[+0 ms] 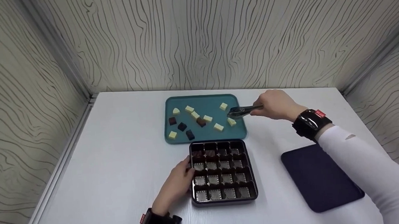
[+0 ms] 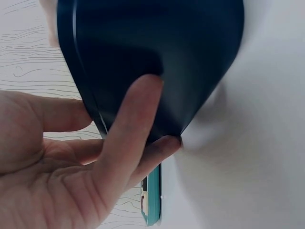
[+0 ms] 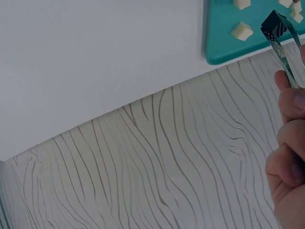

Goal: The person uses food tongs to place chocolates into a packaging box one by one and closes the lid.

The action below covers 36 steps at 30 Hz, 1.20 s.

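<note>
Gripping shiny metal tongs (image 1: 241, 111), the right hand (image 1: 275, 104) holds a dark cube (image 3: 273, 23) in their tips; the left hand (image 1: 177, 181) clasps a navy box (image 1: 225, 203) with square compartments.

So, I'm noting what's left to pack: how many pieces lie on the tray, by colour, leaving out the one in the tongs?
Cream pieces: 8
Dark pieces: 4
Total on the tray: 12

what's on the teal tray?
Scattered pale pieces and dark pieces. The tongs in the right hand cover part of the teal tray's right side in the head view; can't tell what's beneath.
</note>
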Available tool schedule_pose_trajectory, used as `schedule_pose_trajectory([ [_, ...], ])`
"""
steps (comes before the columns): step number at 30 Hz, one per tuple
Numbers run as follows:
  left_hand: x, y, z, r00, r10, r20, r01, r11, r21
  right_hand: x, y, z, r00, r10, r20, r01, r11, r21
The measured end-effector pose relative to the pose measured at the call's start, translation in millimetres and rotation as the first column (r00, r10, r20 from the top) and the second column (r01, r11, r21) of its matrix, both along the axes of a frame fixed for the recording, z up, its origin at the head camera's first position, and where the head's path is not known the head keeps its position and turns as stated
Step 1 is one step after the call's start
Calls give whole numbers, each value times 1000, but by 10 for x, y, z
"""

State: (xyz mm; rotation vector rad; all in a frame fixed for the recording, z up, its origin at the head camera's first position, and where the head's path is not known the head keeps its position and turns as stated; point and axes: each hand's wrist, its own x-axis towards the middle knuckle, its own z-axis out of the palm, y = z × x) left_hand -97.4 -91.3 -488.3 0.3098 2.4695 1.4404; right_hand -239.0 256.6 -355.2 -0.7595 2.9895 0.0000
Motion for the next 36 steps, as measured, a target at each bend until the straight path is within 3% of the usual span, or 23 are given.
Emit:
schedule_pose_trajectory([
  [9,8,-63,6,1000,10,-2,-10,1000,-15,413,-88,155,978,206,-29,-204,977,58],
  [15,15,-76,6,1000,19,-3,-19,1000,-20,592,-111,172,957,291,-8,-288,951,108],
  [24,17,-59,-2,1000,15,3,-15,1000,-18,657,-191,165,931,366,-12,-360,920,156],
  [36,5,-4,24,1000,-4,-2,4,1000,-7,627,-314,186,903,429,-13,-411,874,261],
])
